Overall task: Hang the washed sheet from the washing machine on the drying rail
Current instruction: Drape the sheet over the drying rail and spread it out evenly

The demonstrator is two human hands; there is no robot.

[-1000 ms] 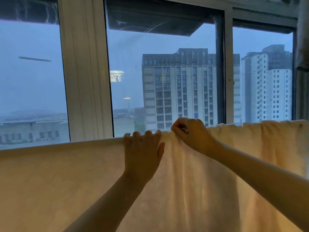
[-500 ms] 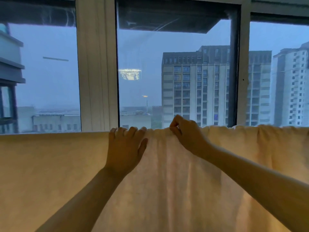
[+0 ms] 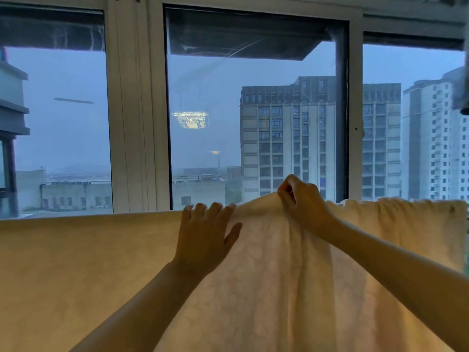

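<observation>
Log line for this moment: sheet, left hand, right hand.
sheet: hanging, top edge bunched at right | left hand: flat on top edge | right hand: pinching raised fold

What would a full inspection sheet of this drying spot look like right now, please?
Surface: nothing seen; no table or floor is in view.
Job's things: cream sheet hangs draped, smooth at the left and bunched at the right; the rail is hidden beneath it.
Clutter: nothing seen.
Grips: left hand lies flat on the sheet, fingers straight, tips at its top edge; right hand pinches a fold of the top edge and lifts it into a peak.
Cables: nothing seen.
Surroundings: white window frame behind the sheet; tower blocks outside; lamp reflection in the glass.
</observation>
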